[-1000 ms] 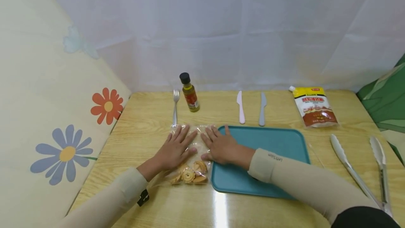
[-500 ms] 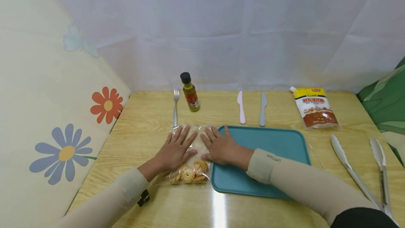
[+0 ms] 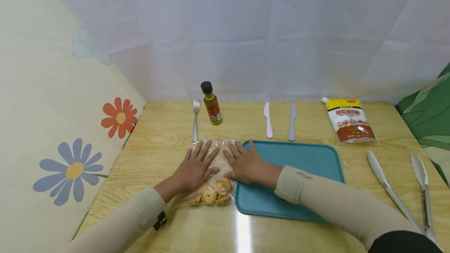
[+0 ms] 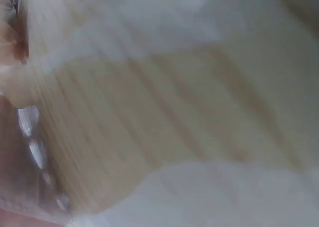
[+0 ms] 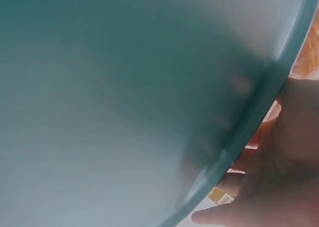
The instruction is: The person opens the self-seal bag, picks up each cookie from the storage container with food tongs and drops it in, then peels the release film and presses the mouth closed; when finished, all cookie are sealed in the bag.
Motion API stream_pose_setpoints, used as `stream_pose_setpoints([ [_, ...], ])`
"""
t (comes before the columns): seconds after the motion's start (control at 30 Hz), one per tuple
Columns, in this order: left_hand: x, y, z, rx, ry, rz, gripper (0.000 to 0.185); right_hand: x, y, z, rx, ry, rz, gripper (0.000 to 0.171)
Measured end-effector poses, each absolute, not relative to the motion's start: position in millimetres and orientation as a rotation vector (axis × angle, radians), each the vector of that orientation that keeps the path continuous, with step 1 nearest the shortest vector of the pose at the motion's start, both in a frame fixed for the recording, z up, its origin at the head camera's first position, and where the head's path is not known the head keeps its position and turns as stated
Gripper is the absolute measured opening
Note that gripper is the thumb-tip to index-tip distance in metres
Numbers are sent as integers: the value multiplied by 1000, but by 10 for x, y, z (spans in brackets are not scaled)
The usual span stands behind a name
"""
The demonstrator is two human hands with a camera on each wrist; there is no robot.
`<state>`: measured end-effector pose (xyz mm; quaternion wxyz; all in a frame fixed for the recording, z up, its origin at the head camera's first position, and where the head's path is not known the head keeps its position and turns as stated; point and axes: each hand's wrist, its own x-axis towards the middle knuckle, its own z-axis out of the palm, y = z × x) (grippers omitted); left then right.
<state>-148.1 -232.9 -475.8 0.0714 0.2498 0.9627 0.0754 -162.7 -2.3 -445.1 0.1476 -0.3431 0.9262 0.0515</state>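
Observation:
A clear plastic bag [image 3: 218, 159] lies flat on the wooden table, with several round cookies [image 3: 212, 195] gathered at its near end. My left hand [image 3: 197, 165] lies flat on the bag's left part, fingers straight and spread. My right hand [image 3: 244, 161] lies flat beside it, fingers on the bag's right part and palm over the left edge of the teal tray [image 3: 302, 163]. In the right wrist view the tray [image 5: 124, 102] fills the frame, blurred, with my right hand [image 5: 279, 167] at its rim. The left wrist view is a blur of table and plastic.
Along the far edge stand a fork [image 3: 194, 120], a small oil bottle [image 3: 211, 104], a pink knife [image 3: 268, 119], a grey knife [image 3: 291, 122] and a sauce pouch [image 3: 348, 120]. Metal tongs [image 3: 404, 190] lie at the right. A flowered cloth [image 3: 70, 128] rises at the left.
Both hands stay flat on the bag; nothing has visibly moved apart from a slight shift of the head view.

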Motion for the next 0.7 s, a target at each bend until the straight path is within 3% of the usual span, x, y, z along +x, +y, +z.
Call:
stream_pose_setpoints([
  [0.33, -1484, -2278, -4603, 757, 2879, 251, 69, -1704, 115, -4436, -984, 2708, -122, 87],
  [0.7, -1549, -2311, -4488, 745, 3000, 400, 69, -1642, 982, -4139, -776, 2874, -455, 92],
])
